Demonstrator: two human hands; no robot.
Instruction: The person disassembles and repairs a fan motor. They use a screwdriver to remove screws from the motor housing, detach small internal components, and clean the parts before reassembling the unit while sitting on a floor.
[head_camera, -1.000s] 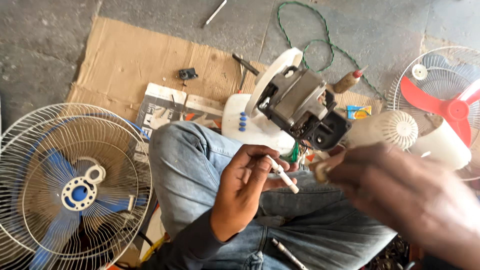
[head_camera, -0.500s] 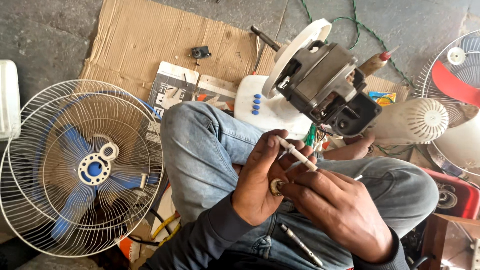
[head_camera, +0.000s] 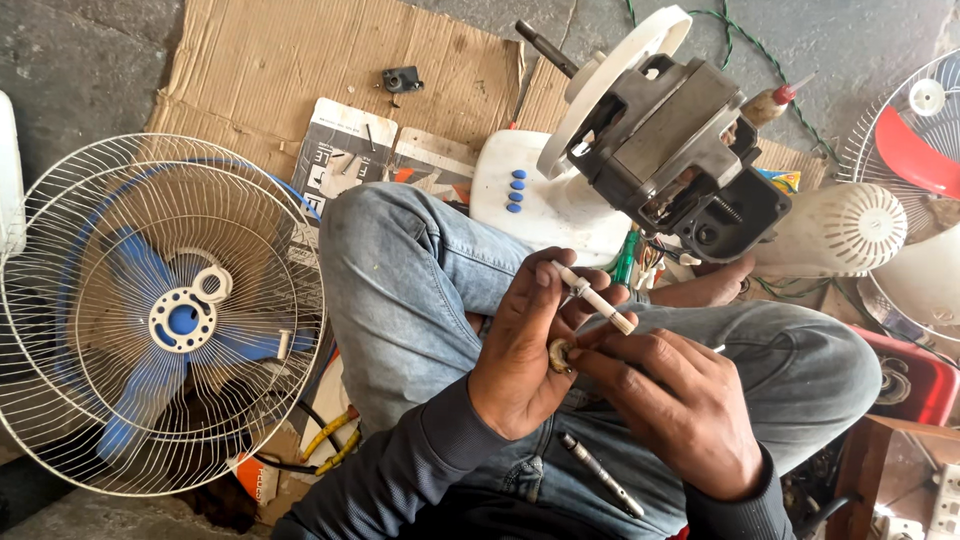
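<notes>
My left hand (head_camera: 522, 350) is over my lap, pinching a thin white rod (head_camera: 596, 297) between thumb and forefinger, with a small round brass-coloured part (head_camera: 560, 353) pressed against its palm. My right hand (head_camera: 682, 408) comes in from the right and its fingertips touch that small round part. A metal shaft (head_camera: 600, 473) lies across my jeans just below both hands. Beyond my knees stands a fan motor (head_camera: 672, 150) with its grey housing bared, mounted on a white base (head_camera: 545, 200) with blue buttons.
A wire fan cage with blue blades (head_camera: 150, 315) lies on the left. Flattened cardboard (head_camera: 300, 60) covers the ground ahead, with a small black part (head_camera: 402, 79) on it. A white rear motor cover (head_camera: 850, 228), a red-bladed fan (head_camera: 915, 150) and a red box (head_camera: 915, 380) are to the right.
My right hand has come down from near the camera onto the left hand and now touches the small round part. The view has shifted, so the fan cage sits further right.
</notes>
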